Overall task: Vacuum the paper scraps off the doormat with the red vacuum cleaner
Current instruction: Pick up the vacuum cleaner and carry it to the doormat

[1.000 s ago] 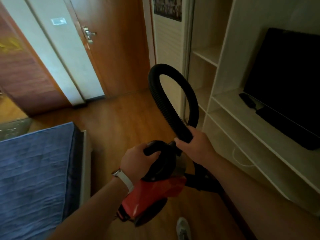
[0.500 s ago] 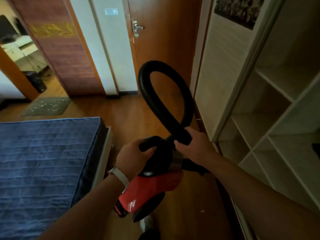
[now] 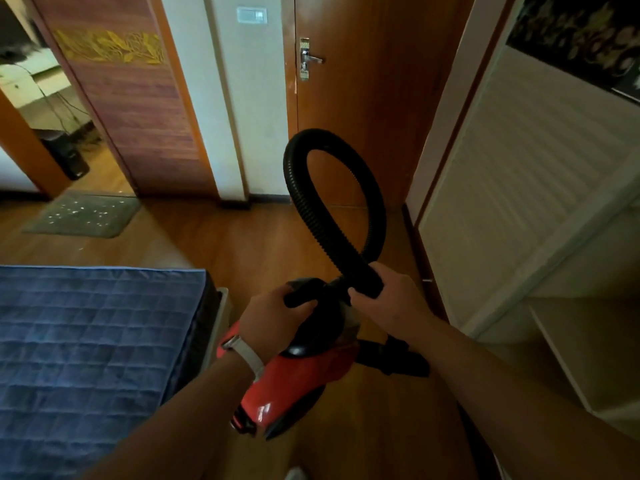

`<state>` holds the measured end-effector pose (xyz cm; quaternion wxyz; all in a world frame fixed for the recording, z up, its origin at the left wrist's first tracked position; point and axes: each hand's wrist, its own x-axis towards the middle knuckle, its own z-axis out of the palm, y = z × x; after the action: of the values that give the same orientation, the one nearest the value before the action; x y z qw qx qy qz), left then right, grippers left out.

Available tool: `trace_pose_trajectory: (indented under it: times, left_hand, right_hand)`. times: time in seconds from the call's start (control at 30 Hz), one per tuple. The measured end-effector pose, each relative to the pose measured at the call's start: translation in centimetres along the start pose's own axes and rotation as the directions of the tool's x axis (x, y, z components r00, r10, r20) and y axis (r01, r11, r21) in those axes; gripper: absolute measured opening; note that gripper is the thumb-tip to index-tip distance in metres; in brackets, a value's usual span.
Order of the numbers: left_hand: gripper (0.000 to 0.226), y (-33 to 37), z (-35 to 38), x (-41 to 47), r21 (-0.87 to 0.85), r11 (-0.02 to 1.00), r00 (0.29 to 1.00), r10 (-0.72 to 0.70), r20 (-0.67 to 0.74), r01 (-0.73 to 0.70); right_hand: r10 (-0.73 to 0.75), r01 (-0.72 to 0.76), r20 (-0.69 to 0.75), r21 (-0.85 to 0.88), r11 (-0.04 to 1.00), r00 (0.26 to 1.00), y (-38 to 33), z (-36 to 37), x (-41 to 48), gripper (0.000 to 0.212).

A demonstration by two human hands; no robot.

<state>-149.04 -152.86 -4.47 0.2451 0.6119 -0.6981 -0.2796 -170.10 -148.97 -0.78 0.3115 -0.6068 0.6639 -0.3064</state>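
Left hand: fingers curled round the black handle on top of the red vacuum, carried above the floor. Right hand: closed round the black hose where its loop crosses, just beside the handle. Doormat: on the floor by the far-left doorway, strewn with paper scraps, well apart from the vacuum; blue bed at left.

My feed shows two bare forearms running to a bare left hand and right hand, a pale whitish band strapped across the left wrist with a small fitting at its outer end, and a light shoe tip at bottom edge.
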Motion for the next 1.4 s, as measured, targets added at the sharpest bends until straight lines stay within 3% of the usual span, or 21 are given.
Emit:
trace_pose_trajectory:
  times: [0.23, 0.43, 0.67, 0.9, 1.07, 1.4]
  left_hand:
    - [0.034, -1.2, -1.7, 12.2, 0.001, 1.000, 0.999, -0.025, -0.039, 0.025]
    - [0.026, -2.0, -0.8, 23.5, 0.033, 0.991, 0.989, -0.124, -0.078, 0.127]
    - [0.024, -0.4, -0.7, 36.3, 0.035, 0.955, 0.944, -0.284, -0.170, 0.294]
    - [0.026, -0.2, -3.1, 45.9, 0.023, 0.940, 0.897, -0.318, -0.306, 0.341]
    - [0.025, -2.9, -4.9, 53.1, -0.011, 0.910, 0.859, -0.395, -0.325, 0.414]
    - [0.026, -12.7, -10.8, 68.4, -0.128, 0.888, 0.838, -0.459, -0.295, 0.441]
  right_hand:
    - [-0.071, 0.071, 0.018, -0.008, 0.997, 0.997, -1.0, -0.1, 13.1, 0.019]
    - [-0.101, 0.102, 0.054, -0.006, 0.995, 0.993, 1.4, 0.5, 26.8, 0.024]
    - [-0.178, 0.173, 0.188, 0.047, 0.984, 0.966, 1.2, -1.4, 42.6, 0.020]
    - [-0.318, 0.318, 0.231, 0.037, 0.947, 0.920, -1.2, -1.5, 54.5, 0.018]
    - [-0.383, 0.411, 0.298, -0.036, 0.911, 0.874, -3.2, 1.3, 63.1, 0.023]
    - [-0.305, 0.327, 0.359, -0.001, 0.945, 0.882, -9.4, 10.6, 80.4, 0.020]
